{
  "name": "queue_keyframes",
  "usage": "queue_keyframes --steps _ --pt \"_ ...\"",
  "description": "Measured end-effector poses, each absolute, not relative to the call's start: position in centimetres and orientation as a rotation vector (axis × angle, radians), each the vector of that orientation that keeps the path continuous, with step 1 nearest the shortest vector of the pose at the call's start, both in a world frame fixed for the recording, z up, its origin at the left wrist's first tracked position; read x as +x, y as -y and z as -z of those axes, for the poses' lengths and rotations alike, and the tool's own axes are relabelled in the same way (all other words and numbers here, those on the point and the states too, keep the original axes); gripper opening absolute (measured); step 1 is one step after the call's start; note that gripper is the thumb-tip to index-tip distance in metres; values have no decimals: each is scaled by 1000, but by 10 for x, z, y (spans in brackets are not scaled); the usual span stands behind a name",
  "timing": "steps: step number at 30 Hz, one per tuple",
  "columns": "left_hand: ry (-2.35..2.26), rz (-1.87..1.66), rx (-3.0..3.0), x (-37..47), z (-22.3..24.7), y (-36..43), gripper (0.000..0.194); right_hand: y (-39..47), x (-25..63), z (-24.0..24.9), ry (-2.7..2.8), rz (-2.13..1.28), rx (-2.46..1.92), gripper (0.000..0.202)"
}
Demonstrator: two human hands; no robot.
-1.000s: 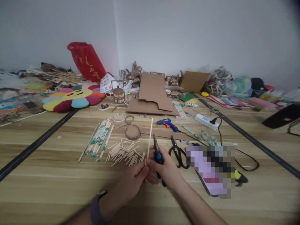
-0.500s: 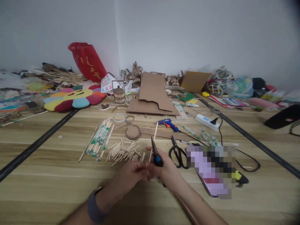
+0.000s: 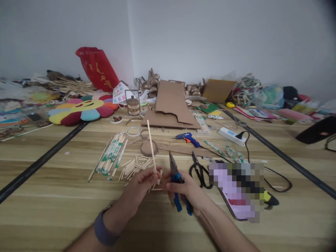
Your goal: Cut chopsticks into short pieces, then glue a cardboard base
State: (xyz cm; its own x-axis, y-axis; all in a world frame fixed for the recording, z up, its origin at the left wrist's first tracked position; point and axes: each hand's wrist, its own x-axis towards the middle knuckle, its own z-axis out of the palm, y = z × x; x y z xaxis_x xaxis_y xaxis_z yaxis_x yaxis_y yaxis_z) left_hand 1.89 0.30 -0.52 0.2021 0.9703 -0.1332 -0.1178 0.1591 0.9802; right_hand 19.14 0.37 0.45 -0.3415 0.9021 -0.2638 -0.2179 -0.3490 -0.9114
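Note:
My left hand [image 3: 143,183] pinches a long pale wooden chopstick [image 3: 151,145] near its lower end; the stick points up and away from me. In my right hand [image 3: 187,189] are blue-handled needle-nose pliers [image 3: 173,168], jaws pointing away and handles partly hidden by the fingers. The pliers are apart from the chopstick. Just beyond my left hand lies a loose pile of short cut sticks [image 3: 135,168], partly covered by that hand. A round cardboard disc edged with a dark rim [image 3: 148,148] sits behind the chopstick.
Packaged chopsticks [image 3: 111,154] lie left of the pile. Black scissors [image 3: 199,171] and a blurred-out phone-like object [image 3: 233,196] are at right. A blue glue gun [image 3: 188,138], a power strip [image 3: 232,136], cardboard sheets [image 3: 170,101] and a small wooden bucket [image 3: 133,106] stand farther back.
My hands have moved apart. The chopstick has shifted left with my left hand and now leans left. The pliers have turned, so their blue handles show below my right hand.

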Motion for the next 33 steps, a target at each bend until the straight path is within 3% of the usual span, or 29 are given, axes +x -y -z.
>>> queue_keyframes --steps 6,15,18,24,33 --pt "-784 -900 928 23 12 1 37 7 179 1 976 -2110 -930 20" --pt "-940 -1053 879 16 3 -5 31 10 179 3 972 -2175 -1064 28" --pt "-980 -1084 841 14 2 -8 32 10 176 5 1136 -1950 -1108 23" --pt "-942 -1065 647 16 9 -7 39 2 180 14 1590 -1101 -1362 25" --pt "-859 -1010 665 33 10 2 39 6 179 16 1697 -845 -1376 28"
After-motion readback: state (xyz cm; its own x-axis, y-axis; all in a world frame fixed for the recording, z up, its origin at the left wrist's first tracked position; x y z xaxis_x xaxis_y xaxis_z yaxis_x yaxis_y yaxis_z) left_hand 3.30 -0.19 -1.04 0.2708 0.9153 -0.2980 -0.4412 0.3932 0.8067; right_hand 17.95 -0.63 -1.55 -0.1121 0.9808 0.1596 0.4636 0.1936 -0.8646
